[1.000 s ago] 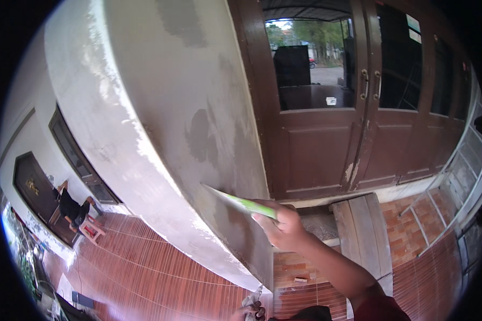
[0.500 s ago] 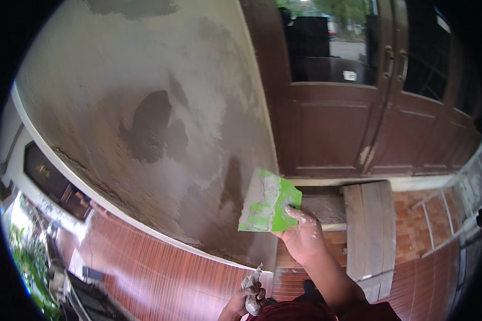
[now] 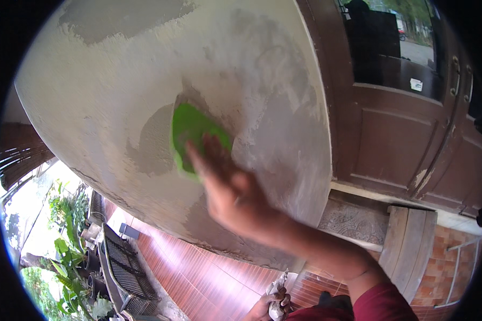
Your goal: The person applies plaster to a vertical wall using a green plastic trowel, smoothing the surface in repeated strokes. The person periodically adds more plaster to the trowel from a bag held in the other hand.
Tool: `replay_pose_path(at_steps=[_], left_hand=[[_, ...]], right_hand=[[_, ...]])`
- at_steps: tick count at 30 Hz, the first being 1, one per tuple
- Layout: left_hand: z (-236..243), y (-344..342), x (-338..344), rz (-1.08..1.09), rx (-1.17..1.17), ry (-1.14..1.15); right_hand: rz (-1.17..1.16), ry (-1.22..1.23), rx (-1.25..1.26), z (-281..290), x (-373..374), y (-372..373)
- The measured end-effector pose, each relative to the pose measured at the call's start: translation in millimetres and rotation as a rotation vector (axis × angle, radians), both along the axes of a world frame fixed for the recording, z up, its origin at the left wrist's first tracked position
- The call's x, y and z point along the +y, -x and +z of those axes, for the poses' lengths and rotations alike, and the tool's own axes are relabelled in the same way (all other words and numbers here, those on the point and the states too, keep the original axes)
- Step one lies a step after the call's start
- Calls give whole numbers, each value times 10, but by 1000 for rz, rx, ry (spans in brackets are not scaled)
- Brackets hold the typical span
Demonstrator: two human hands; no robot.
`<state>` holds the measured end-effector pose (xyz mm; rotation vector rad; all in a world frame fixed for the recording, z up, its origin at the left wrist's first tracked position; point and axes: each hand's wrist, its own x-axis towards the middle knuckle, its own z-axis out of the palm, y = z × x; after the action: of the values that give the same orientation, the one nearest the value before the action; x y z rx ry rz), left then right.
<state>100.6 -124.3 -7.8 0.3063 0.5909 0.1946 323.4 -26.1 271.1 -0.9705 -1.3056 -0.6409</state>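
My right hand (image 3: 233, 195) presses a green plastic putty spreader (image 3: 195, 131) against a grey plastered wall (image 3: 118, 96), and motion blurs it. The fingers lie over the spreader's face, holding it beside a darker, wet-looking patch of plaster (image 3: 152, 142). Low in the view, near the wall's bottom edge, my left hand (image 3: 268, 307) is closed round a crumpled, grey-white thing smeared with plaster (image 3: 277, 299). Its exact kind I cannot make out.
To the right stand brown panelled doors (image 3: 391, 139) with glass and metal handles. Below them are a stone step (image 3: 353, 218) and a wooden bench (image 3: 409, 246). Red striped tiles (image 3: 198, 273) run under the wall. A dark woven chair (image 3: 124, 262) and potted plants (image 3: 72, 257) stand at the left.
My right hand has moved left and up with the spreader, from the wall's lower right corner onto its middle. The view has shifted left. My left hand keeps its hold.
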Motion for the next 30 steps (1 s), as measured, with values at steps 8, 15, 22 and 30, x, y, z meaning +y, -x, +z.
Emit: replay_pose_path(at_steps=[8, 15, 22, 30], left_hand=[[-74, -86, 112, -198, 80, -80], [104, -239, 82, -207, -133, -100], [72, -305, -87, -195, -151, -40], [50, -329, -209, -237, -174, -98]], right_hand=[[431, 89, 61, -141, -665, 460], [65, -21, 145, 63, -198, -339], [128, 68, -119, -247, -253, 620], [198, -84, 47, -33, -507, -159]])
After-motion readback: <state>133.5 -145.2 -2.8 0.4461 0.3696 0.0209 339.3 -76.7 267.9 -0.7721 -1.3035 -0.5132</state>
